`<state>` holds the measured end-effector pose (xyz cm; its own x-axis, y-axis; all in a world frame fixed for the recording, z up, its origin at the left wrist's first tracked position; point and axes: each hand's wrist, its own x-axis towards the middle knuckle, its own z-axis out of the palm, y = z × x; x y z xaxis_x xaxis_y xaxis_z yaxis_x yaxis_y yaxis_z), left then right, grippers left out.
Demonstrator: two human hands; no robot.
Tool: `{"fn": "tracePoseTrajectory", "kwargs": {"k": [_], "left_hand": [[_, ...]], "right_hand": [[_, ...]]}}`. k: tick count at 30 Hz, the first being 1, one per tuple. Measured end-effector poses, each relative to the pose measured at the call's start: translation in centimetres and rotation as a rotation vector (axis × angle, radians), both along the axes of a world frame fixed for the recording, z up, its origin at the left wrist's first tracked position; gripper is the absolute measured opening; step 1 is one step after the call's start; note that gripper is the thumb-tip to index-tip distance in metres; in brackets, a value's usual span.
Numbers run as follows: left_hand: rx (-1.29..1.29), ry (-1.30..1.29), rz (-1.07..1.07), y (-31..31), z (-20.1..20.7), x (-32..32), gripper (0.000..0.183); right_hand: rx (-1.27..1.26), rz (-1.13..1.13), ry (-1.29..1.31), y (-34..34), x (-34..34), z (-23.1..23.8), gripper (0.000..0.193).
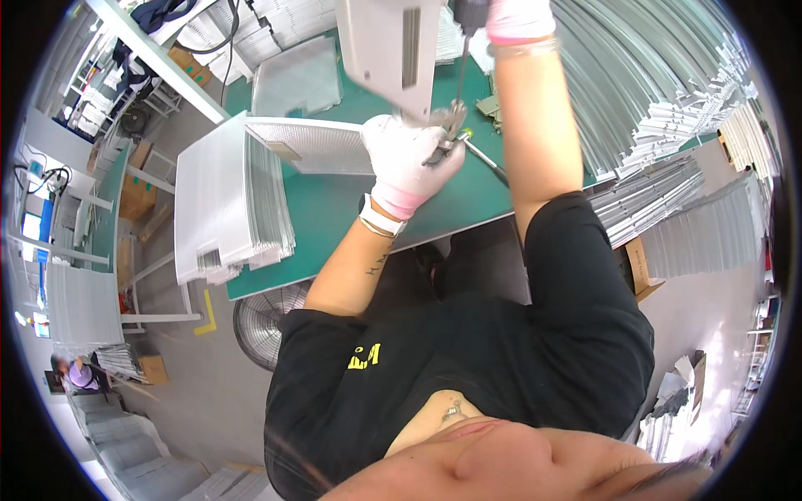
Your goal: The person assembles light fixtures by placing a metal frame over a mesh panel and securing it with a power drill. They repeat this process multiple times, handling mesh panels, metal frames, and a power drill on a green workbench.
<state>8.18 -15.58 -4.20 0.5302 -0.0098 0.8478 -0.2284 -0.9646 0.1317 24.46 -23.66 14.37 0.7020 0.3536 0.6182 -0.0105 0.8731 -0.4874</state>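
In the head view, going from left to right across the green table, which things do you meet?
Stack of metal mesh panels → single mesh panel lying flat → left hand in a white glove → right hand holding a tool upright → pile of metal strips.

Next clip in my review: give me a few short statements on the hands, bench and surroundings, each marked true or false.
1. The left hand wears a white glove with a pink cuff. True.
2. The bench mat is red. False: it is green.
3. The left hand grips a small metal part. True.
4. The right hand rests flat on the mat. False: it is raised, at the power tool.
5. A round fan stands on the floor. True.
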Motion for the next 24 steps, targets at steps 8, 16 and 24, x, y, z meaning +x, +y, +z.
{"fn": "tracePoseTrajectory", "kwargs": {"k": [8,16,24], "left_hand": [[0.105,0.446,-0.269,0.2,-7.1,-17.0,0.019],[0.215,0.451,-0.183,2.9,-11.6,-20.0,0.048],[-0.12,0.446,0.407,2.8,-6.1,-9.4,0.05]], "right_hand": [[-0.256,0.199,-0.188,-2.7,-4.5,0.3,0.038],[-0.276,0.205,-0.049,-3.7,-5.7,-2.3,0.033],[-0.265,0.3,-0.007,-2.8,-6.8,-4.6,0.021]]}}
